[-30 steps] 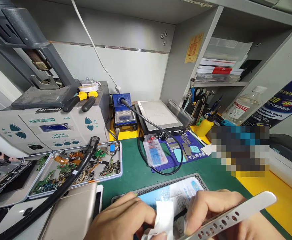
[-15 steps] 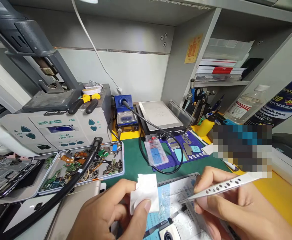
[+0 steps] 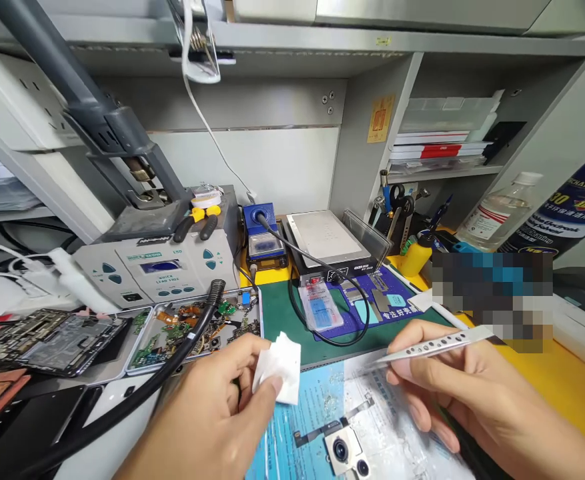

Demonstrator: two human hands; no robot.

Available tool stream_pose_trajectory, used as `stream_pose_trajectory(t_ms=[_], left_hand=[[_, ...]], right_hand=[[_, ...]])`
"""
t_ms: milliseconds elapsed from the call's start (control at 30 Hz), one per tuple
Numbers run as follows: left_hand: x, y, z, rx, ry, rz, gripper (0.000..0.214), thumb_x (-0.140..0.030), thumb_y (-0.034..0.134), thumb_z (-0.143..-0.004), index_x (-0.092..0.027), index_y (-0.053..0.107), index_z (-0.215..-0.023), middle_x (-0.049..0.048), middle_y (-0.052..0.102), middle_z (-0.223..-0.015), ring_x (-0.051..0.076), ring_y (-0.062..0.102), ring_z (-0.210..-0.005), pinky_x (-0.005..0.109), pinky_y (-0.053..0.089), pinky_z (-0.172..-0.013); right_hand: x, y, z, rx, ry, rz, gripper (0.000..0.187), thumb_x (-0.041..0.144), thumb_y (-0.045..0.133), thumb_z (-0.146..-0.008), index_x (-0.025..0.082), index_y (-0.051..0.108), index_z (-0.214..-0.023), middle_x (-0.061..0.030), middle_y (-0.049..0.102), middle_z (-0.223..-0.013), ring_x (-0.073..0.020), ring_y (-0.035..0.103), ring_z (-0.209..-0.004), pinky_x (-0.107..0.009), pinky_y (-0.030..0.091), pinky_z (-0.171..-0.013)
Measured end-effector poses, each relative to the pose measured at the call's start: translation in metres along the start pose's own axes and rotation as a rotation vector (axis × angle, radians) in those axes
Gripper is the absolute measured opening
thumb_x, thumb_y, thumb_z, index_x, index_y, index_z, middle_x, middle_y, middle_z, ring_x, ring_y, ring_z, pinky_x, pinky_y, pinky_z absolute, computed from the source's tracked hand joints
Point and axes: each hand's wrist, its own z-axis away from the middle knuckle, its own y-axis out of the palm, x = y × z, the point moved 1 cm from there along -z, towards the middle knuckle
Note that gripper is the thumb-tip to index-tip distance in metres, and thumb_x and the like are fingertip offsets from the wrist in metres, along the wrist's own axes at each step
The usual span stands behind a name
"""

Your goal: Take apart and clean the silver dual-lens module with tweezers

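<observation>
My left hand (image 3: 217, 407) pinches a small folded white wipe (image 3: 279, 366) between thumb and fingers, just above the left edge of a pale blue sheet (image 3: 317, 427). My right hand (image 3: 452, 393) grips silver tweezers (image 3: 422, 348) with holes along the side, their tips pointing left over the sheet. On the sheet, near the bottom edge, lies a phone camera module (image 3: 345, 450) with a thin black flex cable.
A tray of small circuit boards (image 3: 192, 327) and a thick black hose (image 3: 162, 373) lie to the left, beside an opened phone (image 3: 47, 340). At the back stand a rework station (image 3: 162, 263), a blue soldering unit (image 3: 262, 237), a heating plate (image 3: 329, 240) and bottles at the right.
The view has tilted up and back. My left hand has carried the wipe up and left, off the sheet. The camera module now shows fully. The tweezers have stayed above the sheet.
</observation>
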Motion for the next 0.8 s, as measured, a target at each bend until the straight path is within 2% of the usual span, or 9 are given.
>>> stream_pose_trajectory(t_ms=[100,200,333,433,533,600,667,733,800], left_hand=[[-0.004,-0.012,0.0,0.096,0.005,0.046,0.021,-0.038,0.057,-0.088,-0.021,0.066,-0.097,-0.0001,0.065,-0.074,0.016,0.058,-0.061,0.023,0.048,-0.058],[-0.004,-0.025,0.001,0.151,0.046,0.049,0.019,-0.036,0.055,-0.091,-0.022,0.065,-0.099,-0.0004,0.065,-0.079,0.018,0.061,-0.07,0.027,0.05,-0.07],[-0.007,-0.042,0.001,0.119,0.087,0.044,0.015,-0.029,0.054,-0.092,-0.022,0.065,-0.1,-0.0012,0.067,-0.088,0.019,0.063,-0.086,0.027,0.048,-0.08],[-0.011,-0.051,0.003,0.09,0.09,0.039,0.016,-0.022,0.053,-0.089,-0.02,0.065,-0.1,-0.001,0.068,-0.089,0.018,0.064,-0.088,0.027,0.048,-0.081],[-0.013,-0.051,0.005,0.107,0.078,0.016,0.02,-0.013,0.053,-0.086,-0.018,0.065,-0.101,-0.0026,0.065,-0.08,0.016,0.063,-0.081,0.025,0.049,-0.072],[-0.01,-0.046,0.007,0.164,0.068,-0.01,0.019,-0.011,0.055,-0.086,-0.018,0.065,-0.1,-0.0023,0.065,-0.082,0.015,0.063,-0.079,0.026,0.051,-0.07],[-0.006,-0.039,0.009,0.234,0.048,-0.048,0.011,-0.019,0.061,-0.091,-0.015,0.065,-0.101,0.0008,0.068,-0.091,0.016,0.065,-0.081,0.03,0.054,-0.072],[-0.001,-0.034,0.01,0.297,0.019,-0.094,0.021,-0.03,0.063,-0.094,-0.015,0.064,-0.108,0.0049,0.068,-0.105,0.019,0.067,-0.088,0.036,0.057,-0.076],[0.002,-0.031,0.01,0.342,-0.014,-0.142,0.028,-0.034,0.062,-0.095,-0.015,0.062,-0.116,0.007,0.067,-0.113,0.021,0.068,-0.093,0.04,0.058,-0.079]], right_hand=[[0.003,0.001,-0.002,-0.009,-0.036,-0.014,0.021,0.034,0.07,-0.088,0.017,0.064,-0.076,-0.0004,0.066,-0.052,-0.0071,0.046,-0.038,-0.016,0.035,-0.037],[0.006,0.0,-0.003,-0.028,-0.072,-0.02,0.018,0.031,0.072,-0.085,0.017,0.065,-0.077,-0.0004,0.065,-0.051,-0.0087,0.046,-0.041,-0.017,0.036,-0.037],[0.01,-0.005,-0.003,-0.063,-0.13,-0.061,0.017,0.031,0.074,-0.082,0.018,0.063,-0.079,0.0001,0.063,-0.049,-0.0105,0.046,-0.043,-0.018,0.035,-0.037],[0.012,-0.009,-0.003,-0.079,-0.174,-0.061,0.018,0.033,0.073,-0.082,0.018,0.063,-0.081,0.0003,0.063,-0.049,-0.0112,0.046,-0.044,-0.018,0.034,-0.038],[0.012,-0.012,-0.004,-0.079,-0.209,-0.051,0.018,0.032,0.073,-0.08,0.017,0.063,-0.08,0.001,0.061,-0.048,-0.0122,0.048,-0.046,-0.019,0.033,-0.038],[0.012,-0.012,-0.005,-0.071,-0.219,-0.038,0.017,0.031,0.073,-0.079,0.017,0.063,-0.079,0.0012,0.06,-0.047,-0.0125,0.048,-0.047,-0.019,0.032,-0.038],[0.012,-0.011,-0.006,-0.058,-0.221,-0.023,0.017,0.03,0.073,-0.079,0.017,0.062,-0.078,0.0008,0.061,-0.048,-0.0124,0.047,-0.046,-0.019,0.031,-0.038],[0.012,-0.01,-0.006,-0.043,-0.217,-0.008,0.016,0.029,0.073,-0.078,0.017,0.062,-0.077,0.0008,0.061,-0.049,-0.0121,0.047,-0.044,-0.02,0.031,-0.038],[0.012,-0.009,-0.005,-0.031,-0.215,0.001,0.016,0.028,0.074,-0.077,0.017,0.062,-0.077,0.0018,0.06,-0.05,-0.0121,0.047,-0.044,-0.02,0.031,-0.038]])
